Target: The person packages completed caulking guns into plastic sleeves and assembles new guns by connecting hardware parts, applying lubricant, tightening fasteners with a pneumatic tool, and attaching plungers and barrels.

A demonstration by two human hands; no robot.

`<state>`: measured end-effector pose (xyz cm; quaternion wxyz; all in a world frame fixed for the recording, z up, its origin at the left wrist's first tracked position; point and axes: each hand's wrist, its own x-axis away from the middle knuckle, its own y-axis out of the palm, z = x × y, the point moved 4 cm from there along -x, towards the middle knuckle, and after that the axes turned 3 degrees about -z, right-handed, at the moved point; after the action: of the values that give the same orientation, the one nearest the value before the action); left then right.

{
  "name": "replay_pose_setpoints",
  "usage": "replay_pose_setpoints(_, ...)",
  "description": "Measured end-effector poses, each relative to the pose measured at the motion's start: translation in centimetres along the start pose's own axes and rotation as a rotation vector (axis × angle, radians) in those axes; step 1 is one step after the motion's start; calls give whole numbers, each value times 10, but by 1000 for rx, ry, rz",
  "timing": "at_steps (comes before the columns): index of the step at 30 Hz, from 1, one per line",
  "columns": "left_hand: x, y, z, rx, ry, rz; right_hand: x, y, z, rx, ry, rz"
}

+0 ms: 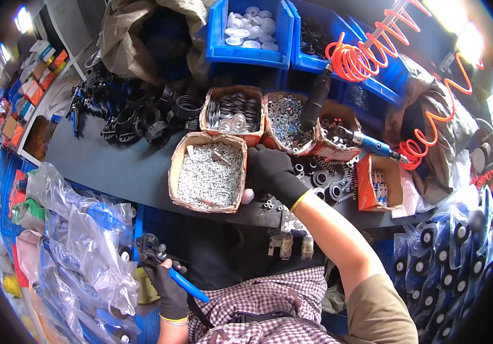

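Note:
My right hand point(271, 172), in a black glove, reaches forward onto the workbench point(114, 166) and rests at the right edge of a cardboard box of small silver screws point(207, 172); whether it holds a screw I cannot tell. My left hand point(169, 289), also in a black glove, is low by my lap and grips blue-handled pliers point(160, 261) with the jaws pointing up and left.
Behind the screws stand cardboard boxes of washers point(232, 113) and nuts point(285, 121). A blue air tool point(367, 143) on an orange coiled hose point(367, 54) lies right. Black plastic rings point(143, 114) sit back left; blue bins point(250, 31) behind. Bagged parts point(80, 241) fill crates left.

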<state>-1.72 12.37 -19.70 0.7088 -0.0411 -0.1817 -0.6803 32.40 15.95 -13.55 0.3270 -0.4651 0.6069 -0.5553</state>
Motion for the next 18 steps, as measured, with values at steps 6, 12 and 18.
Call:
replay_pose_setpoints(6, 11, 11, 23, 46, -16, -30, -8, 4, 4, -252, -61, 155)
replay_pose_setpoints(12, 49, 61, 44, 296, -217, -354, 22, -13, 20, -462, -85, 557)
replay_pose_setpoints(18, 77, 92, 30, 156, -338, -670, 156, -41, -47, -1533, -375, -81)
